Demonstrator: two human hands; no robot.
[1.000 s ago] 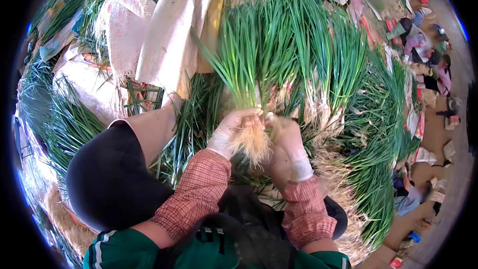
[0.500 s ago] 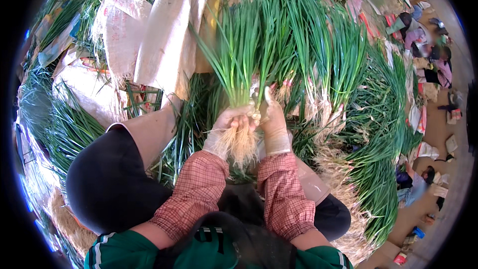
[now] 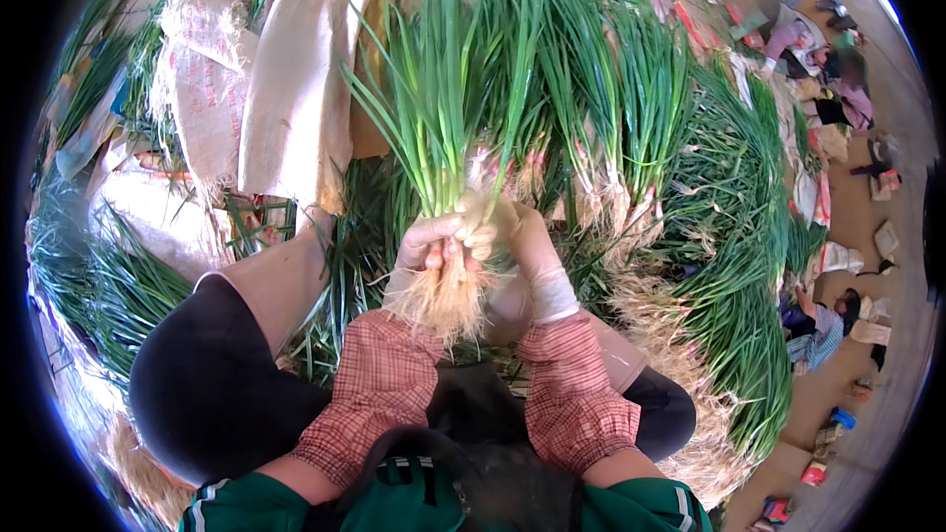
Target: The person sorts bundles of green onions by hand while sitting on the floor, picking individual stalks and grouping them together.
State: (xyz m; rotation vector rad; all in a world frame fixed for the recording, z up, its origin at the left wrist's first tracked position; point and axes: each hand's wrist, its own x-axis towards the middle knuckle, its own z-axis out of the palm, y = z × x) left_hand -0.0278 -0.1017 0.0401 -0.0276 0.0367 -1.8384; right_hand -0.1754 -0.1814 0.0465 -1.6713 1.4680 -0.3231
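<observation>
Scallion bunch (image 3: 439, 163), right hand (image 3: 526, 236) now closer

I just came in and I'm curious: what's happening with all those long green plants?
A person's left hand grips a bunch of long green stalks near their stringy roots. The right hand is close against the bunch's right side, its grip hard to make out. More green bunches lie to the right, pale sacks at the upper left.

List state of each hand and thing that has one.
Left hand: closed around green onion bunch
Right hand: at the bunch, grip unclear
Green onion bunch: held, roots splayed
Laid green onions: lying in bunches
White sack: creased
Checked sleeves: worn, wrinkled
</observation>
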